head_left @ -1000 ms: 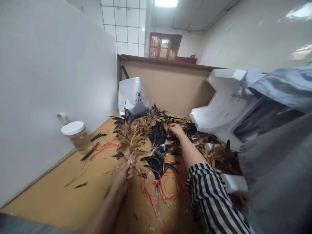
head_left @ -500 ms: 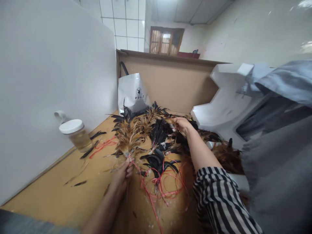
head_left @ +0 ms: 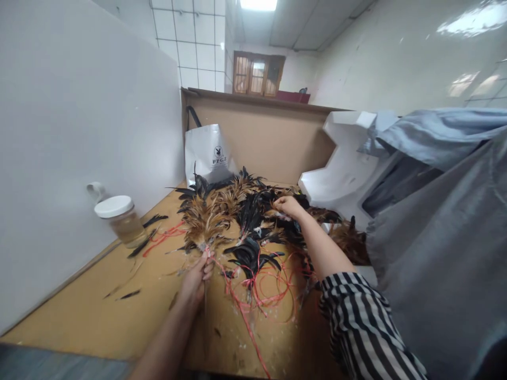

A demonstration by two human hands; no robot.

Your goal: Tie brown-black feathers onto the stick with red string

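Note:
My left hand [head_left: 200,272] is closed around the lower end of a feather duster [head_left: 202,224]. Its brown and black feathers fan out away from me, and a thin stick shows below my fist. Pink string [head_left: 241,306] runs from the binding beside my fingers and lies in loose loops on the table. Over the feather pile, my right hand [head_left: 288,206] has its fingers pinched on a small brown feather tuft [head_left: 273,212]. Black feathers [head_left: 255,208] lie below and left of that hand. A bunch of curved black feathers [head_left: 249,256] rests between my two hands.
A lidded jar [head_left: 122,221] of yellowish liquid stands left, near a white wall. A silver bag [head_left: 208,153] leans at the back against a cardboard panel [head_left: 273,134]. White foam [head_left: 336,169] and grey cloth [head_left: 439,243] bound the right side. Loose feathers [head_left: 129,294] are scattered left.
My view has shifted slightly, so the scene sits further left. My right hand has drawn back a little from the pile, with a feather tuft in its fingers. My left hand keeps its hold.

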